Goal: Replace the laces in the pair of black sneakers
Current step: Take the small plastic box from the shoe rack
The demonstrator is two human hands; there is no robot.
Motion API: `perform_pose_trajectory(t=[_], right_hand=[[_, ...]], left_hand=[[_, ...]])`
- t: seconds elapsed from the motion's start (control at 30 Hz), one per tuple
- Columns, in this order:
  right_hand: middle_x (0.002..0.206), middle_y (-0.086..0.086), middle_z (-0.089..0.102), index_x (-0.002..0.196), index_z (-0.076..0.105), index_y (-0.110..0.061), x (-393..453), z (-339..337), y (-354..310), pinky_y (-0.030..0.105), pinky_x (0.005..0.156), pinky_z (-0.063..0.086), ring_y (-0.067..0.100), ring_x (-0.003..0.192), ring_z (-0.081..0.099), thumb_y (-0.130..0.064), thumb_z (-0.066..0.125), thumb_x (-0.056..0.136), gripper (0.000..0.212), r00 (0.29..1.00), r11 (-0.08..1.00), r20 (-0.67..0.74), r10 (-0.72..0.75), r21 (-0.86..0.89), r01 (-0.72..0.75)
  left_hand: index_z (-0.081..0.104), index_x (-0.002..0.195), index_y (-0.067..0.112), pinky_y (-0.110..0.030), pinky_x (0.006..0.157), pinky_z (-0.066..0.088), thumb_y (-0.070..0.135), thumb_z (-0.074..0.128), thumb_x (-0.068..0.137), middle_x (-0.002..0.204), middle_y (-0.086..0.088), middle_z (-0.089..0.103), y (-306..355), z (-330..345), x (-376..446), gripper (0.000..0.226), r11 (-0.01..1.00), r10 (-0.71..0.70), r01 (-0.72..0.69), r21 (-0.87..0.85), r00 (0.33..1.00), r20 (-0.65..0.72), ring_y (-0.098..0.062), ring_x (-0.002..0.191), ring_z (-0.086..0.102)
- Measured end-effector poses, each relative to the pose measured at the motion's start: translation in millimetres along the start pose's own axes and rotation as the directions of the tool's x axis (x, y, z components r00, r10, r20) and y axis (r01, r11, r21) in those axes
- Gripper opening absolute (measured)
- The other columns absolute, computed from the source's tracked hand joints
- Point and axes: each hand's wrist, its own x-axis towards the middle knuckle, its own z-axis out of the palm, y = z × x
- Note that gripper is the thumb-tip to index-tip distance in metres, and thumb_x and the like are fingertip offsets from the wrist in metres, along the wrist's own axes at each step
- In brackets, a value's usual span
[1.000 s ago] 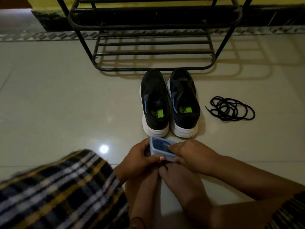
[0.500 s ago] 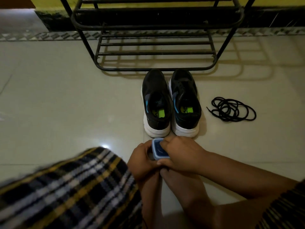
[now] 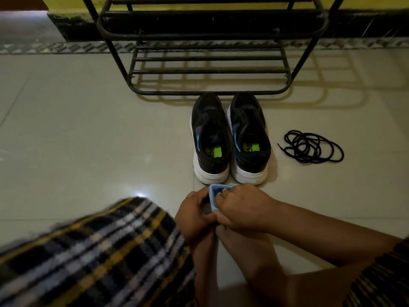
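Two hands: both meet low in the middle of the view, clasped on one small blue box.
Plaid cloth: black, white and yellow checks, blurred, filling the lower left corner.
Left hand: fingers curled round the left side of the box, thumb up against its near edge.
Blue box: small, light-blue rim, dark inside, tilted on edge between the two hands; what it holds cannot be told.
Right hand: fingers curled over the top and right side of the box, knuckles toward the shoes.
Left sneaker: black with white sole, heel toward the camera, on the floor just beyond the hands; eyelets appear bare, though the light is dim.
Right sneaker: same make, touching or almost touching its partner, toe at the foot of the rack.
Shoe rack: black metal bars, standing behind the pair against the wall.
Black laces: loose coil on the tiled floor, right of the sneakers, apart from them.
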Motion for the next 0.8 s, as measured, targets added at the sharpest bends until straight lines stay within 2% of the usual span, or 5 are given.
perform_pose_trajectory(t=[0.23,0.4,0.53,0.7,0.8], right_hand=[[0.068,0.013,0.063,0.074,0.057,-0.011,8,-22,35,0.030,0.053,0.036,0.031,0.062,0.058,-0.041,0.034,0.083,0.039,0.966,0.916,-0.076,0.248,0.343,-0.208],[0.065,0.006,0.064,0.080,0.067,-0.007,-18,-21,64,0.030,0.056,0.043,0.020,0.061,0.059,-0.022,0.061,0.088,0.017,0.865,0.739,-0.106,0.490,0.577,-0.348],[0.067,-0.005,0.065,0.082,0.069,-0.016,-38,-18,71,0.013,0.060,0.045,0.003,0.065,0.061,-0.016,0.068,0.084,0.003,0.794,0.599,-0.027,0.607,0.672,-0.435],[0.071,-0.004,0.066,0.082,0.069,-0.017,-47,-11,72,0.032,0.070,0.056,0.009,0.070,0.064,-0.016,0.069,0.083,0.002,0.734,0.474,0.052,0.677,0.732,-0.489],[0.070,-0.004,0.065,0.081,0.068,-0.018,-45,-11,70,0.035,0.070,0.057,0.011,0.069,0.064,-0.017,0.069,0.083,0.003,0.740,0.458,0.071,0.669,0.745,-0.485]], left_hand=[[0.055,0.115,0.043,-0.009,0.089,0.041,0.031,0.083,0.060,0.111,0.019,0.064,-10,-3,0,0.063,0.998,0.043,-0.044,-0.033,0.999,-0.024,0.007,0.105,0.057],[0.058,0.120,0.028,-0.008,0.088,0.040,0.042,0.082,0.057,0.111,0.006,0.058,-14,-4,5,0.068,0.996,0.035,-0.034,0.085,0.999,-0.007,0.006,0.103,0.052],[0.043,0.126,0.040,-0.017,0.095,0.038,0.060,0.076,0.055,0.118,0.010,0.049,-5,-11,5,0.080,0.971,0.045,-0.063,0.230,0.996,0.082,0.003,0.109,0.045],[0.039,0.133,0.026,-0.031,0.092,0.045,0.080,0.052,0.064,0.125,0.005,0.044,11,-27,-4,0.088,0.798,0.072,-0.123,0.590,0.991,0.108,-0.013,0.111,0.048],[0.046,0.130,0.023,-0.030,0.088,0.045,0.062,0.052,0.080,0.125,0.002,0.048,30,-28,-2,0.063,0.723,0.186,-0.148,0.674,0.982,0.016,-0.018,0.110,0.049]])
